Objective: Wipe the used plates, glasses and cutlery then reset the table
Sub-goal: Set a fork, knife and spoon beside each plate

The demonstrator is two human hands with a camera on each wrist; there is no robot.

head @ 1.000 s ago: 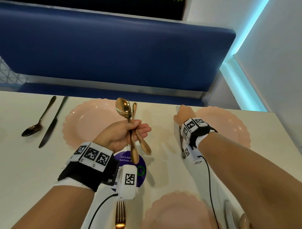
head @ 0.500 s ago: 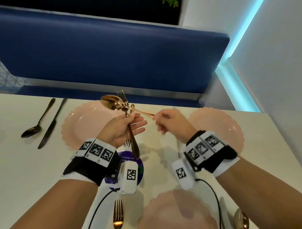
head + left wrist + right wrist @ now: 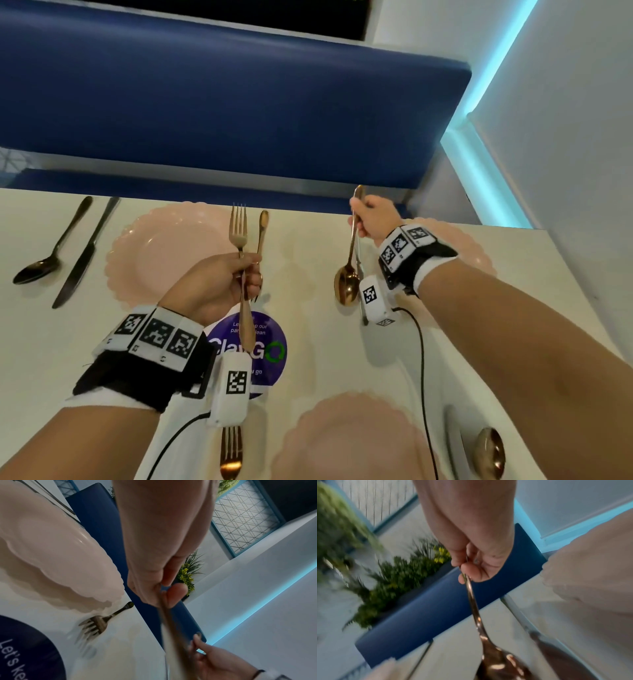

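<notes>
Two hands: left hand (image 3: pixel 219 284) grips fork (image 3: pixel 238 226), right hand (image 3: pixel 371 219) spoon (image 3: pixel 347 286).

Blue padded bench (image 3: pixel 219 102) behind; round purple sticker (image 3: pixel 270 346); perhaps potted greenery (image 3: pixel 186 574).

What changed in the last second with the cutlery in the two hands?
The right hand came across, took the gold spoon out of the left hand's bundle and carried it back toward the right-hand plate, bowl hanging down. The left hand now holds only the gold fork, tines up. The plates and the dark spoon and knife stayed put.
</notes>
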